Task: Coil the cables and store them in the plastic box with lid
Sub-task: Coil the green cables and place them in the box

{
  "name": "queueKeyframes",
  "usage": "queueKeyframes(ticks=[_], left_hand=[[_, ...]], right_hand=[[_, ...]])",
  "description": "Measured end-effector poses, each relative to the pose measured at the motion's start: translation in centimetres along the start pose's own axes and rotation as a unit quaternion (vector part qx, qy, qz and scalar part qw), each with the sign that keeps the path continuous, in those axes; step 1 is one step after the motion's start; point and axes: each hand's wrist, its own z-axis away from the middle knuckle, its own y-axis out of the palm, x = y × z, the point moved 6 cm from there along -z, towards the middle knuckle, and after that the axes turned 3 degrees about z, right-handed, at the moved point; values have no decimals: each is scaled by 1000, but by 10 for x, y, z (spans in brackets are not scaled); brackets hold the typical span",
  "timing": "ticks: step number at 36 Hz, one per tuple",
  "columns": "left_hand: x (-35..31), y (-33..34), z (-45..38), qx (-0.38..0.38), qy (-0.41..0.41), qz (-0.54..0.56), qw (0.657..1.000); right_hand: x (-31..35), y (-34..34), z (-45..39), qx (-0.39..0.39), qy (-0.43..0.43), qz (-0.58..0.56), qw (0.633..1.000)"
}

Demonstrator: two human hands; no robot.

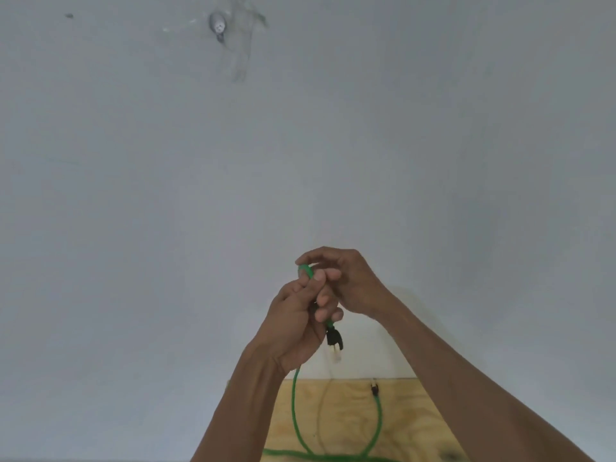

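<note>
Here both hands, left hand [296,328] and right hand [346,281], are clamping the green cable [295,405] at lower centre; its dangling plug [334,341] risks swinging and loosening the first loop.

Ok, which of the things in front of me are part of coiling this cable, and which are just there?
Part of the job:
- green cable, one black plug hanging below the hands, its other end on the wooden surface
- left hand and right hand, both gripping it

Just there:
- thin pale cord
- wall fitting
</note>
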Motion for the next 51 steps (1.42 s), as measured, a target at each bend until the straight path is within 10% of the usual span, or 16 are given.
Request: queueKeyframes(ticks=[11, 34, 51], left_hand=[[-20, 1, -14, -15, 61, 26, 998], [-43, -21, -49, -104, 179, -249, 946], [-30, -18, -55, -75, 108, -623, 771]], right_hand=[[-21, 19, 21, 54, 62, -116, 990], [-12, -1, 18, 32, 47, 260, 964], [42, -50, 5, 36, -22, 241, 970]])
